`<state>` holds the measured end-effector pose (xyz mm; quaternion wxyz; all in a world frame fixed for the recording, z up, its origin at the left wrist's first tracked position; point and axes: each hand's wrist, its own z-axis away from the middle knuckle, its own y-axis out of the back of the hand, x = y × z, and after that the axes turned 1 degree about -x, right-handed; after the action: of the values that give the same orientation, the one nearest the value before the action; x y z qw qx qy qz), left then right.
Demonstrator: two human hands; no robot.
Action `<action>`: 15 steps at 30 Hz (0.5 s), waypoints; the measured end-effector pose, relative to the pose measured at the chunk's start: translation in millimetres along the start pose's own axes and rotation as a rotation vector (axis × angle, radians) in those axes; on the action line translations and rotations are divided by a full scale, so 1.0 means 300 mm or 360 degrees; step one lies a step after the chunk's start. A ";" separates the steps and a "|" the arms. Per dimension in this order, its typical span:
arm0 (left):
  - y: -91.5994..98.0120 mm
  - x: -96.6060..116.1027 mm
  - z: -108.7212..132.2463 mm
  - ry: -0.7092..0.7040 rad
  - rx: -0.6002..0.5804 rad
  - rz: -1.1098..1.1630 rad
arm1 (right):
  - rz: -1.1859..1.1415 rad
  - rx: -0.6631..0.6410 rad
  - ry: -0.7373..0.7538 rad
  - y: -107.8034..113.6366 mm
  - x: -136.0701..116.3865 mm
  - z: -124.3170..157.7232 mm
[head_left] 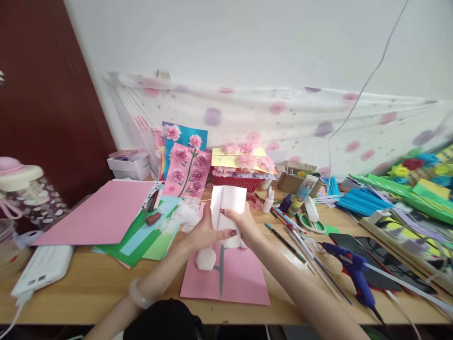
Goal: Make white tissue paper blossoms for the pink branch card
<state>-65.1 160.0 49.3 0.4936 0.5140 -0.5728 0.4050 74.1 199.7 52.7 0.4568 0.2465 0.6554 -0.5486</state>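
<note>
Black fabric [163, 321] shows at the near edge of the worktop [99, 283], where a person's two hands hold up a folded white paper [234, 197] over the middle of the near side. Gripping it from the left is the left hand [207, 231], a pale bangle [139, 293] on its wrist and its thumb laid across the front; the right hand [245, 222] clasps the opposite side, thumb pointing inward. Below them, close to the near edge, a pink sheet [244, 278] bears a grey-green stem [221, 276], with a white paper disc [205, 259] lying left of it. Crumpled white scraps [186, 215] sit left of the held paper, on top of coloured sheets [123, 246]. A white power bank [47, 269] lies toward the near left corner; a blue glue gun [356, 267] rests toward the near right corner. A dark marker [285, 242] lies between the hands and the glue gun. Toward the far edge, a pink card with flowers [193, 172] leans beside a red basket [237, 182] topped with flowered cards [233, 160].
</note>
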 end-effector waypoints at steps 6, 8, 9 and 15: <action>0.000 -0.081 -0.062 -0.0102 0.0653 -0.0235 | -0.0411 0.0130 -0.0406 0.067 0.009 -0.020; 0.018 -0.104 -0.079 -0.0112 0.0850 -0.0225 | -0.0564 0.0089 -0.0439 0.105 0.019 -0.026; 0.024 -0.111 -0.088 -0.0117 0.0938 -0.0201 | -0.0604 0.0053 -0.0441 0.119 0.026 -0.030; 0.076 -0.091 -0.112 -0.0293 0.1187 -0.0690 | -0.0516 0.0026 -0.0509 0.118 0.083 -0.041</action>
<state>-83.2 201.1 29.6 0.2947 0.7993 -0.3079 0.4236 87.9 216.7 13.4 0.4587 0.0517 0.6013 -0.6521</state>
